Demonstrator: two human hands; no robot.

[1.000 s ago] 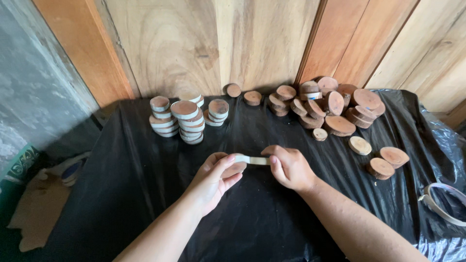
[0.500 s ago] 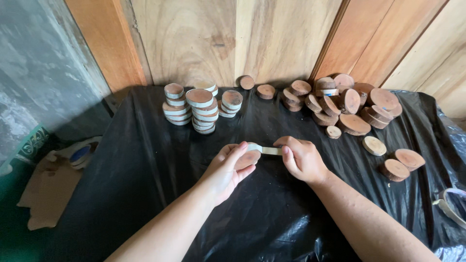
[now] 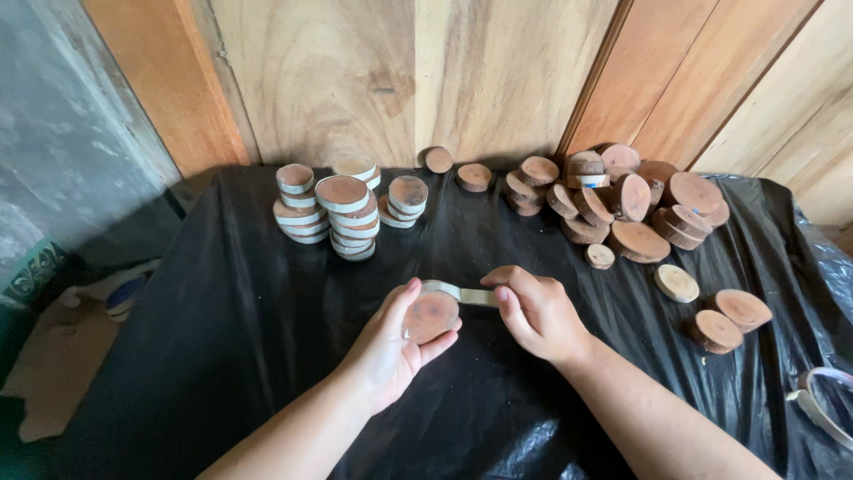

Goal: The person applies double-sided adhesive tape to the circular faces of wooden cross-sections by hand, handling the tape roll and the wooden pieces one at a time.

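Note:
My left hand (image 3: 388, 345) holds a round wooden disc (image 3: 431, 315) with its reddish face turned up, over a black plastic sheet (image 3: 240, 311). A pale strip of tape (image 3: 469, 294) runs from the disc's rim to my right hand (image 3: 538, 311), whose fingers pinch the strip's free end. Both hands are close together in the middle of the sheet.
Stacks of taped wooden discs (image 3: 342, 213) stand at the back left. A loose pile of bare wooden discs (image 3: 622, 200) lies at the back right, with a few more at the right (image 3: 715, 320). A wooden plank wall (image 3: 462, 80) rises behind. A tape roll (image 3: 826, 400) lies at the far right.
The disc has turned in my left hand so its flat face shows more. The view has shifted a little; the hands stay together on the tape.

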